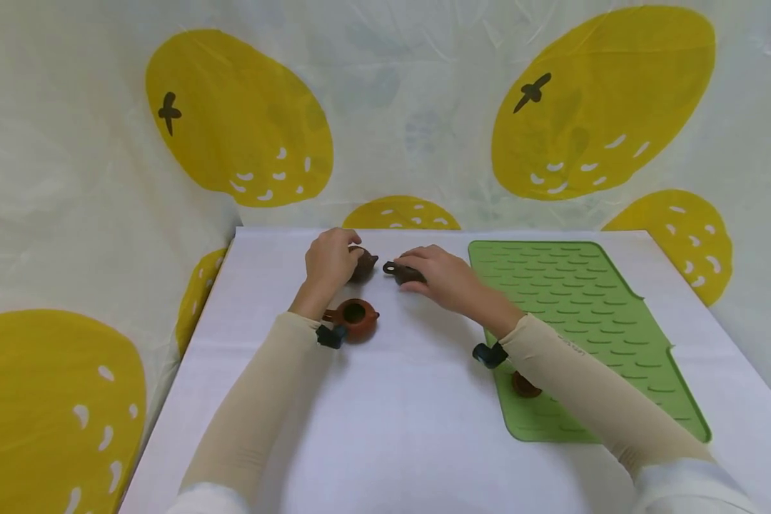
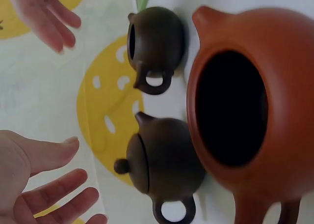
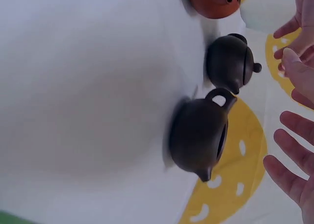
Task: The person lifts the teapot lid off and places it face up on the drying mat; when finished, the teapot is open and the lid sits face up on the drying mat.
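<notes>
A dark brown lidded teapot (image 2: 167, 160) stands at the back of the table, its knobbed lid on. My left hand (image 1: 330, 264) hovers over it; in the left wrist view that hand's fingers are spread, apart from the lid. To its right stands a second dark teapot (image 3: 196, 133) without a lid, its mouth uncovered. Above this one is my right hand (image 1: 442, 277), whose fingers (image 3: 289, 180) are extended and hold nothing. Nearer to me, below the left wrist, a reddish-brown teapot (image 1: 362, 327) stands uncovered, its spout to the right.
A green ridged mat (image 1: 552, 285) covers the table's right side. On its near left part lies a small reddish-brown round piece (image 1: 525, 385), partly hidden by my right forearm. A curtain (image 1: 411, 128) with yellow fruit prints hangs behind the white table (image 1: 385, 428).
</notes>
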Demonstrator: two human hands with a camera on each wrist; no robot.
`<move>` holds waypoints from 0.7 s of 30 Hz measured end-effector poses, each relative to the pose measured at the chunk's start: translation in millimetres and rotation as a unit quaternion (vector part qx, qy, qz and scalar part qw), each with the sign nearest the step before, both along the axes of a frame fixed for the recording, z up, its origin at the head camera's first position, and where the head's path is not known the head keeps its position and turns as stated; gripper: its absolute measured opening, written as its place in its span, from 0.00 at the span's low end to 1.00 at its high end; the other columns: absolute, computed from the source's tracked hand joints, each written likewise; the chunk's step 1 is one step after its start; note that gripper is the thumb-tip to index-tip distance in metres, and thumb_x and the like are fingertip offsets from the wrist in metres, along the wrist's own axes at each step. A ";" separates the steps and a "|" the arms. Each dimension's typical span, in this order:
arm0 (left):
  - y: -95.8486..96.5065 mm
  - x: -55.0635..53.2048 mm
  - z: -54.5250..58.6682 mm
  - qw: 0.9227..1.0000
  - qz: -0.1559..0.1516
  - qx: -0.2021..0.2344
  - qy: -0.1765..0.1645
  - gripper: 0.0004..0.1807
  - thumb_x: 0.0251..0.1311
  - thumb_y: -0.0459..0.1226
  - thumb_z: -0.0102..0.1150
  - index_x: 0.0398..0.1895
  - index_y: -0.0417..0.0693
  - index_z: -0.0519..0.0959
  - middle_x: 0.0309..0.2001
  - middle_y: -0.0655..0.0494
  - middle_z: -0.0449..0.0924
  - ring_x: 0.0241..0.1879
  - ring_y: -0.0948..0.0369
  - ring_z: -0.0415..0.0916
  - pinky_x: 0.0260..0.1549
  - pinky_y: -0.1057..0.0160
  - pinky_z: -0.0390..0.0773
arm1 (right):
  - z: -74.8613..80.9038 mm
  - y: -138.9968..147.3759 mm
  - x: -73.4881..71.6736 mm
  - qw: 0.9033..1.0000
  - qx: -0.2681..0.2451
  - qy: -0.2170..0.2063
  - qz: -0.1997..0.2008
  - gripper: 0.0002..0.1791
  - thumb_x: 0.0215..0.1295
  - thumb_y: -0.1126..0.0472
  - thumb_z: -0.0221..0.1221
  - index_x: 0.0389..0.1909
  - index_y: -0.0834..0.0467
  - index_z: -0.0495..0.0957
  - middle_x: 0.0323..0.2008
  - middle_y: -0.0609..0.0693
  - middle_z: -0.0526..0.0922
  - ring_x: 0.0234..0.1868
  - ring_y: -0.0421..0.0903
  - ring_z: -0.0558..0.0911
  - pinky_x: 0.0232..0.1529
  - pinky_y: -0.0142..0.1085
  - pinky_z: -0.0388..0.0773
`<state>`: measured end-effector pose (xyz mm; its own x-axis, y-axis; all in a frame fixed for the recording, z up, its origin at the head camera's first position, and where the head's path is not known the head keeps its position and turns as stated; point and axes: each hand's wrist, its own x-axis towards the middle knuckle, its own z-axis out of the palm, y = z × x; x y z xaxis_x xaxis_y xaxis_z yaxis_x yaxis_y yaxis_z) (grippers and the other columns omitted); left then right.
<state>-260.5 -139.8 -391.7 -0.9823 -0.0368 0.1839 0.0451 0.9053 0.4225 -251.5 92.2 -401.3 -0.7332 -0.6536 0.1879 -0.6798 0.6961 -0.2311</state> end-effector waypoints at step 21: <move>-50.8 -5.6 -28.6 0.997 0.038 0.064 -0.022 0.12 0.63 0.36 0.67 0.49 0.47 0.87 0.53 0.44 0.86 0.52 0.45 0.82 0.51 0.45 0.80 | -21.0 -65.2 -31.2 0.998 0.054 0.008 0.020 0.28 0.68 0.54 0.66 0.69 0.49 0.75 0.69 0.54 0.77 0.68 0.56 0.75 0.68 0.49 0.76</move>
